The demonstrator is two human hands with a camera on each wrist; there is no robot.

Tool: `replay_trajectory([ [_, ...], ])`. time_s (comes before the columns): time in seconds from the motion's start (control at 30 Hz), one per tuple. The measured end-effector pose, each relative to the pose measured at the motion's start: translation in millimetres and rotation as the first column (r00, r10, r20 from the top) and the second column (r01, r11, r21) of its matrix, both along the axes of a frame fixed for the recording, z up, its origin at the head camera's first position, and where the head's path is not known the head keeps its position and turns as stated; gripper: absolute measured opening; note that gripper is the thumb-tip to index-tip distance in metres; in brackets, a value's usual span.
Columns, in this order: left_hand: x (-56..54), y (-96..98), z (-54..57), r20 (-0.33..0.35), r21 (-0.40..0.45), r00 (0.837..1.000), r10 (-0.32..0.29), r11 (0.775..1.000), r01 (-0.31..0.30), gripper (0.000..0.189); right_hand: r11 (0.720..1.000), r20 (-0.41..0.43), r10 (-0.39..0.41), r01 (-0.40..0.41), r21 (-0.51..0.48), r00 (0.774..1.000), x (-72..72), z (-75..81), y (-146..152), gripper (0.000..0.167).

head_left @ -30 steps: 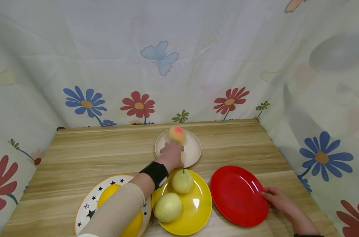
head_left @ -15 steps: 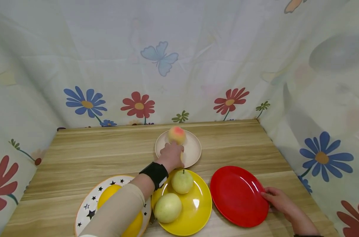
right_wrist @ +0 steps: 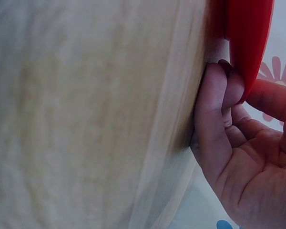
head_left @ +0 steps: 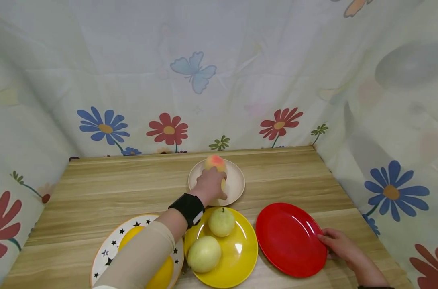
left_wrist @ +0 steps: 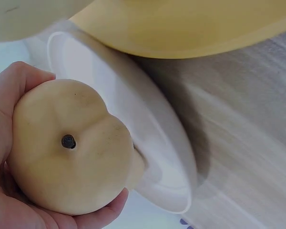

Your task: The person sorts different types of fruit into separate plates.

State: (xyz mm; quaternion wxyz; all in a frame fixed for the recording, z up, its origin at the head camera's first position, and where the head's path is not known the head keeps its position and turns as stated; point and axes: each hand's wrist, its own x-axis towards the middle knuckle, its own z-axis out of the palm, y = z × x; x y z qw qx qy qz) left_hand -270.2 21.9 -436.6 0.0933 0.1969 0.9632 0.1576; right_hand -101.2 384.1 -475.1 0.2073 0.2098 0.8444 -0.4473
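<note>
My left hand (head_left: 209, 185) grips a pale yellow-orange peach (left_wrist: 69, 148), fingers and thumb wrapped round its sides, its dark stem facing the wrist camera. This happens over the small pale pink plate (head_left: 237, 185) at the back. Just beyond my fingers a second peach (head_left: 216, 161), blushed pink on top, sits on that same plate. At the right, my right hand (head_left: 343, 247) pinches the rim of a red plate (head_left: 291, 241), thumb on top. In the right wrist view the other fingers curl under the rim, close to the tabletop.
A yellow plate (head_left: 240, 265) holding two pale green pears (head_left: 204, 254) stands in front of the pink plate. My left forearm crosses over a white star-patterned plate (head_left: 104, 245) with yellow fruit (head_left: 164, 273). Flowered cloth (head_left: 219, 92) encloses the wooden table (head_left: 132, 184).
My left hand has risen slightly with the peach in its grip, now overlapping more of the peach behind it. The right hand and red plate have stayed put.
</note>
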Motion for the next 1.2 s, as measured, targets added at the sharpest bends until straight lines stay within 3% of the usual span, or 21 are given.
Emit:
replay_trajectory([
  [0.27, -2.2, 4.9, 14.2, -0.057, -0.008, 0.997, -0.049, 0.999, 0.049, 0.048, 1.000, -0.002, 0.006, -0.006, -0.007, 1.000, -0.6, 0.8, -1.1, 0.037],
  [0.5, 3.8, 16.9, 35.6, -0.054, 0.010, 0.993, -0.100, 0.995, 0.101, 0.049, 1.000, -0.004, 0.006, -0.006, 0.004, 1.000, -0.9, 1.6, -1.8, 0.037],
  [0.73, 7.9, 29.3, 48.3, -0.090, -0.010, 0.984, -0.154, 0.988, 0.153, 0.048, 1.000, -0.007, 0.008, -0.008, 0.007, 1.000, -0.8, 2.5, -1.9, 0.039],
  [0.9, 13.9, 39.1, 56.7, -0.109, 0.007, 0.980, -0.164, 0.986, 0.166, 0.051, 1.000, -0.009, 0.014, -0.014, 0.012, 1.000, -2.1, 1.1, -1.7, 0.038],
  [1.2, 33.2, 67.4, 69.2, -0.078, 0.066, 0.977, -0.198, 0.977, 0.203, 0.054, 1.000, 0.008, 0.006, -0.006, 0.017, 1.000, -1.9, 1.1, -1.2, 0.038],
])
